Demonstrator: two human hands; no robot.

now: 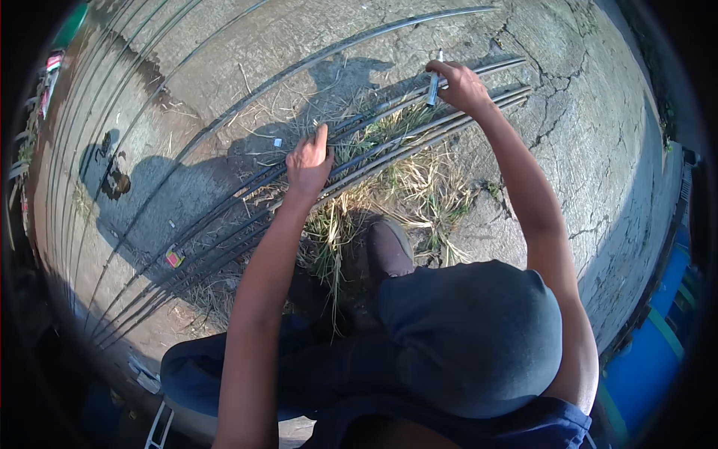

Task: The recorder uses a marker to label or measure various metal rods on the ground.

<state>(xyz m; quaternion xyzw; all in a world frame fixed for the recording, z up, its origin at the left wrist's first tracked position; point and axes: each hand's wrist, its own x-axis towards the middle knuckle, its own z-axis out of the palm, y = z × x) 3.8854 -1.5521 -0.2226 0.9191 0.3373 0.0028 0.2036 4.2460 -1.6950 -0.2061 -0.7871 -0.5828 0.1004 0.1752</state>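
Long thin metal rods (389,153) lie slantwise over dry grass on the concrete in front of me. Near their far right ends, my right hand (465,90) grips a slim white and blue marker (433,90), held roughly upright between thumb and fingers. My left hand (308,163) is over the middle of the rods, its fingers drawn together. A tiny pale tip shows by its index finger; what it pinches, if anything, is too small to name. Part of the rods is hidden under this hand and forearm.
One thicker rod (299,66) curves across beyond the others, with several more at the far left. Cut dry grass (430,179) lies under the rods by my shoe (389,247). A small yellow and pink packet (174,259) is at the left; blue objects (643,374) line the right rim.
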